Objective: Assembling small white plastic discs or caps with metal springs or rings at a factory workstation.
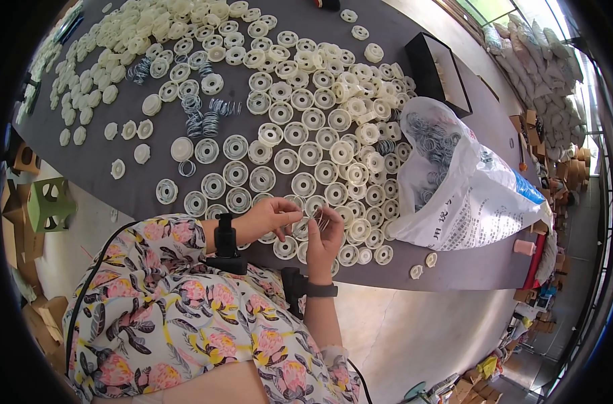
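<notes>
Both hands are meeting at the table's (pixel 454 279) near edge: left hand (pixel 269 217) and right hand (pixel 325 237) are pinching one spring (pixel 318 219), discs (pixel 300 151) lying at twelve o'clock, bag (pixel 464 195) at three.

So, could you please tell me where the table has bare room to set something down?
Bare grey table lies beyond the black box, and along the near edge beside the white bag. Around both hands, the round white plastic discs crowd it.

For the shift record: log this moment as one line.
left hand: pinching spring | right hand: holding spring | table: white plastic discs, open bag of springs
</notes>
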A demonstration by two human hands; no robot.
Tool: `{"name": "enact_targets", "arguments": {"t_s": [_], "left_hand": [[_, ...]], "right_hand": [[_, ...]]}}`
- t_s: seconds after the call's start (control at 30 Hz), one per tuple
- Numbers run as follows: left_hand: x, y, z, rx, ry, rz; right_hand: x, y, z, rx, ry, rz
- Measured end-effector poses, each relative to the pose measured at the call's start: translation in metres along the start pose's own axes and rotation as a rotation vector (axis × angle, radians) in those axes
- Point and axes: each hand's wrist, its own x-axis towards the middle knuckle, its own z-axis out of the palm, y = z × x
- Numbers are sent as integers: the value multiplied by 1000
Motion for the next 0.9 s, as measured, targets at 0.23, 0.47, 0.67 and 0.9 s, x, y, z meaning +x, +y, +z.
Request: {"name": "enact_targets", "arguments": {"t_s": [0.23, 0.47, 0.67, 0.9], "left_hand": [[8, -6, -4, 15, 69, 248], [9, -7, -10, 175, 15, 493], [-7, 14, -13, 808, -28, 821], [-15, 12, -20, 502, 131, 772]], "right_hand": [[2, -25, 3, 106, 90, 194], [-13, -20, 11, 62, 116, 55], [1, -11, 10, 646, -98, 655], [-6, -14, 36, 255, 59, 246]]}}
